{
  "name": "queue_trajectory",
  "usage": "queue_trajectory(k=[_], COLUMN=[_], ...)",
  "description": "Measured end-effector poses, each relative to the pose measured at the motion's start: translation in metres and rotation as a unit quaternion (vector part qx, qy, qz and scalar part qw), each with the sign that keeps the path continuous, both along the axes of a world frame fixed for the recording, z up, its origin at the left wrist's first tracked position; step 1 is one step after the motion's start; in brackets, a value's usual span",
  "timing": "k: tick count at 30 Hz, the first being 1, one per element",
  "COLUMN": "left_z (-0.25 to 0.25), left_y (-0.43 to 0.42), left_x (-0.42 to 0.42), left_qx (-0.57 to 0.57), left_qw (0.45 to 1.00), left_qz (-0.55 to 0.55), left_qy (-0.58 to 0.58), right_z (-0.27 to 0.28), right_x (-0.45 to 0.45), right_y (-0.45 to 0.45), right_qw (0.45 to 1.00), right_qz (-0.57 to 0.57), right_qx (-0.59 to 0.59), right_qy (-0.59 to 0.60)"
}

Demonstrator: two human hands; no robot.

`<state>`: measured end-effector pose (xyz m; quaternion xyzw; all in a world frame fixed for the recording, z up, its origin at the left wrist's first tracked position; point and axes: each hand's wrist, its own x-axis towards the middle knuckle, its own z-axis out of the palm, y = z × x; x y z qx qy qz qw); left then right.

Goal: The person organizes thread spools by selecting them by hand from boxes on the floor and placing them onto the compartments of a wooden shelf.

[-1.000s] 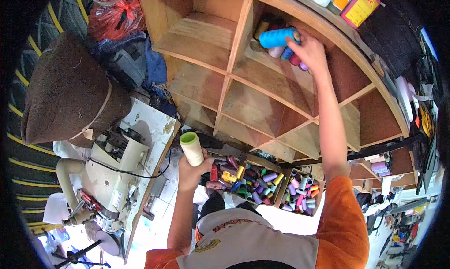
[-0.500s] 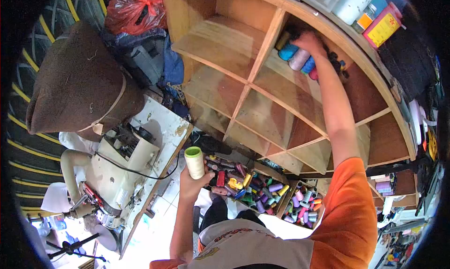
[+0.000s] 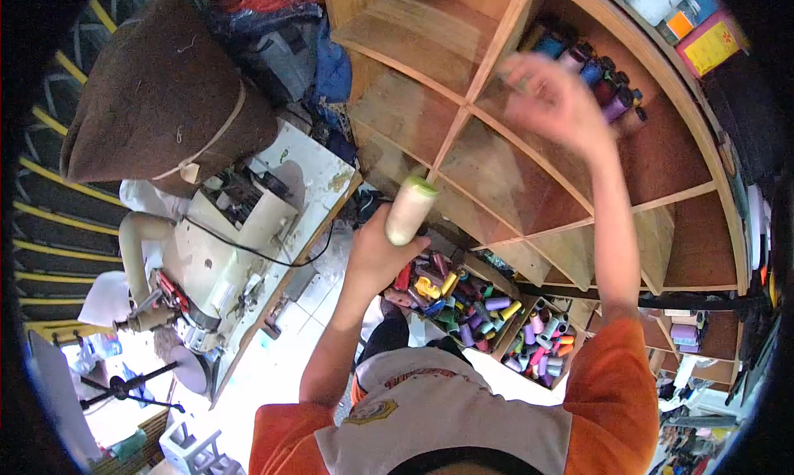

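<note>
My left hand (image 3: 374,256) is closed around a cream-coloured cone of thread (image 3: 408,217) with a green end, held tilted before the lower shelf compartments. My right hand (image 3: 566,115) is raised in front of the wooden shelf (image 3: 475,95). Motion smears its fingers, so I cannot tell whether they are open or closed. Behind it, in the upper right compartment, several thread spools (image 3: 618,105) stand in a row, among them purple, blue and dark ones. The right hand partly covers that compartment.
Boxes of mixed thread spools (image 3: 481,318) sit low, below the shelf. At left is a sewing machine (image 3: 219,248) on a white table (image 3: 318,167), with a large brown cloth bundle (image 3: 157,95) behind it. A pink-and-yellow container (image 3: 711,47) stands on the shelf top.
My right hand has drawn back from the spools in the upper compartment, leaving them in a row. My left hand has moved right and up with the thread cone, towards the shelf. The view has shifted.
</note>
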<state>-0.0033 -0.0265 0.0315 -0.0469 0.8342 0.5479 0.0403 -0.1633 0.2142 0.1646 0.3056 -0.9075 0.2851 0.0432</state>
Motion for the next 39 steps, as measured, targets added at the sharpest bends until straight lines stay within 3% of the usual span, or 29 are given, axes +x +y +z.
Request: queue_trajectory(k=[1, 2, 3, 5, 6, 8, 9, 10, 13, 16, 17, 20, 25, 28, 29, 32, 33, 39], left_z=[0.01, 0.019, 0.026, 0.045, 0.043, 0.077, 0.064, 0.058, 0.072, 0.081, 0.084, 0.102, 0.141, 0.157, 0.167, 0.168, 0.166, 0.18], left_y=[0.005, 0.01, 0.016, 0.028, 0.03, 0.034, 0.034, 0.041, 0.052, 0.086, 0.094, 0.123, 0.138, 0.129, 0.126, 0.124, 0.122, 0.105], left_x=[-0.002, -0.003, -0.003, -0.001, -0.001, 0.008, 0.009, 0.014, 0.023, 0.042, 0.048, 0.059, 0.072, 0.064, 0.062, 0.071, 0.064, 0.075], left_qx=[-0.017, -0.034, -0.027, -0.001, 0.059, 0.167, 0.311, 0.433, 0.489, 0.35, 0.348, 0.292, 0.362, 0.095, -0.037, -0.057, -0.071, -0.174], left_qw=[1.0, 0.999, 0.997, 0.989, 0.978, 0.947, 0.905, 0.86, 0.841, 0.927, 0.921, 0.909, 0.841, 0.832, 0.765, 0.797, 0.746, 0.695], left_qz=[-0.017, -0.037, -0.068, -0.138, -0.202, -0.247, -0.278, -0.244, -0.224, -0.105, -0.1, -0.053, -0.07, -0.073, -0.06, -0.086, -0.083, -0.121], left_qy=[0.002, 0.004, 0.023, 0.047, 0.002, -0.119, -0.082, -0.117, -0.064, 0.088, 0.145, 0.291, 0.396, 0.542, 0.64, 0.596, 0.657, 0.687], right_z=[0.01, -0.007, -0.009, -0.018, -0.022, -0.015, -0.011, -0.011, -0.003, 0.009, 0.008, 0.005, 0.023, 0.033, 0.035, 0.038, 0.038, 0.037], right_x=[0.042, 0.065, 0.093, 0.116, 0.122, 0.138, 0.146, 0.155, 0.186, 0.213, 0.217, 0.236, 0.268, 0.281, 0.285, 0.291, 0.292, 0.293], right_y=[-0.016, -0.02, -0.026, -0.02, -0.011, 0.012, 0.022, 0.03, 0.05, 0.068, 0.074, 0.085, 0.097, 0.102, 0.104, 0.105, 0.105, 0.101], right_qw=[0.989, 0.972, 0.967, 0.961, 0.95, 0.969, 0.976, 0.989, 0.994, 0.985, 0.979, 0.951, 0.944, 0.948, 0.948, 0.951, 0.951, 0.965], right_qz=[0.131, 0.226, 0.231, 0.208, 0.187, 0.15, 0.132, 0.086, -0.031, -0.129, -0.14, -0.157, -0.192, -0.192, -0.19, -0.185, -0.184, -0.177], right_qx=[0.024, 0.061, 0.106, 0.155, 0.201, 0.135, 0.1, 0.051, -0.074, -0.117, -0.129, -0.265, -0.26, -0.241, -0.242, -0.237, -0.235, -0.167], right_qy=[-0.059, 0.021, 0.011, 0.093, 0.145, 0.14, 0.142, 0.113, 0.075, 0.016, 0.07, 0.04, 0.074, 0.08, 0.076, 0.074, 0.075, 0.094])
